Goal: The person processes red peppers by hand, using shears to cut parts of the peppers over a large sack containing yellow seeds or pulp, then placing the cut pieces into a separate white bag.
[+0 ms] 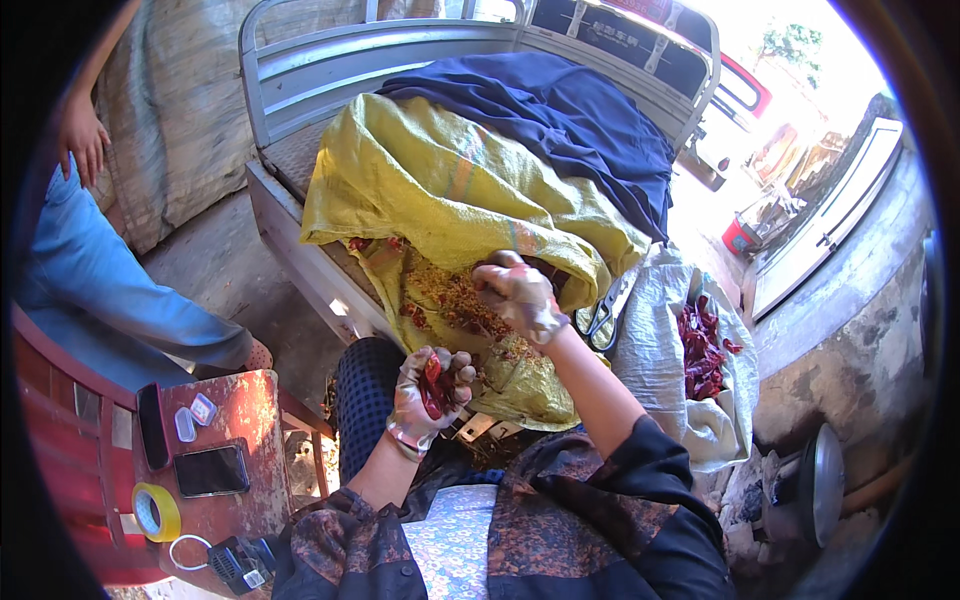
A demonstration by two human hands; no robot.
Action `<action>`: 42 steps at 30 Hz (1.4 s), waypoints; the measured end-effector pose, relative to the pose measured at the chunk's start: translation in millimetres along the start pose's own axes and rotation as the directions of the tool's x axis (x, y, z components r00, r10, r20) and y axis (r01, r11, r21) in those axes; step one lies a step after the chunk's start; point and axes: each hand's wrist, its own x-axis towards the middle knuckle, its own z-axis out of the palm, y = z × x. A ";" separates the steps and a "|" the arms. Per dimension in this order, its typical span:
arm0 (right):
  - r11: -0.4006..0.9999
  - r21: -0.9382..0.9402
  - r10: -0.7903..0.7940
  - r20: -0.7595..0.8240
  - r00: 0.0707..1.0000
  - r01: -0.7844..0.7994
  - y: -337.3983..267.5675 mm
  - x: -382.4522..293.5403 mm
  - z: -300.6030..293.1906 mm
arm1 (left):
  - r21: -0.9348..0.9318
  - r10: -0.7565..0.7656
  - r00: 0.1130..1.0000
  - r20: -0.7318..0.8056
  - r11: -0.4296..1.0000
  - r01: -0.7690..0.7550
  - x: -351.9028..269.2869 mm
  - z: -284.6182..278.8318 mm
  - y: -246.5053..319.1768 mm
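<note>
My left hand (424, 409), in a stained glove, cups several dried red chili peppers (431, 386) in its curled fingers, above my lap. My right hand (521, 296), gloved too, has its fingers bent under the lifted edge of a yellow woven sack (420, 176). Whether it pinches anything is hidden. Yellowish chili seeds (442, 289) and broken red bits lie on the sack just left of it. To the right, a white woven sack (645, 337) contains dried red chili pods (701, 352). Black-handled scissors (600, 326) rest between the two sacks.
The yellow sack and a dark blue cloth (547, 105) lie on a metal cargo bed (277, 217). A worn stool (225, 409) at left carries phones (211, 471) and a tape roll (156, 511). Another person's leg (135, 277) is beyond it. A metal lid (825, 484) stands at right.
</note>
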 end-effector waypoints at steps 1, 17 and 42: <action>0.975 -0.049 -0.221 -0.115 0.969 0.216 2.5 -5.4 -5.3 | -0.024 -0.009 0.999 0.031 1.000 0.010 0.9 -1.9 1.2; 0.772 -0.375 -0.535 0.054 0.843 0.513 -52.5 -112.1 -4.2 | 0.084 0.020 0.972 -0.234 0.996 0.000 14.3 33.4 -9.8; 0.899 -0.056 -0.427 0.106 0.898 0.434 -51.1 -78.5 -34.9 | 0.565 -0.224 0.973 -0.051 0.797 0.213 0.1 48.5 -8.9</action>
